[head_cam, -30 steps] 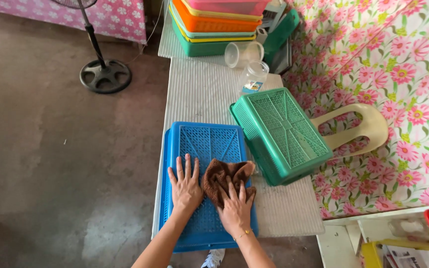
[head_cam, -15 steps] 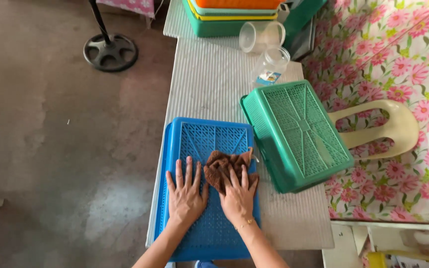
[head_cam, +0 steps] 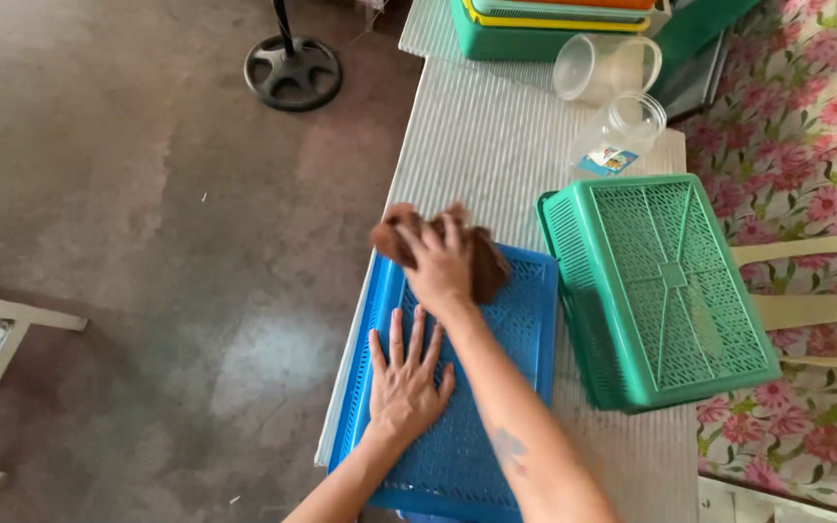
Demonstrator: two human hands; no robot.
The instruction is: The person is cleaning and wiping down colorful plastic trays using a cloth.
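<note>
The left hand (head_cam: 407, 373) lies flat and open, fingers spread, on the upturned blue plastic lattice crate (head_cam: 525, 329) near its front end, pinning it to the long table with the ribbed white top (head_cam: 477, 145). The right hand (head_cam: 438, 266) presses a crumpled brown cloth (head_cam: 484, 263) against the crate's far left corner, fingers curled over it. Just beside the crate an upturned green plastic basket (head_cam: 666, 286) sits tilted, touching its right edge. The blue crate seems to overhang the table's left edge, so a hard push there could tip it off. A wide sweep might knock the green basket, or reach the two clear plastic jugs (head_cam: 612, 107) beyond.
</note>
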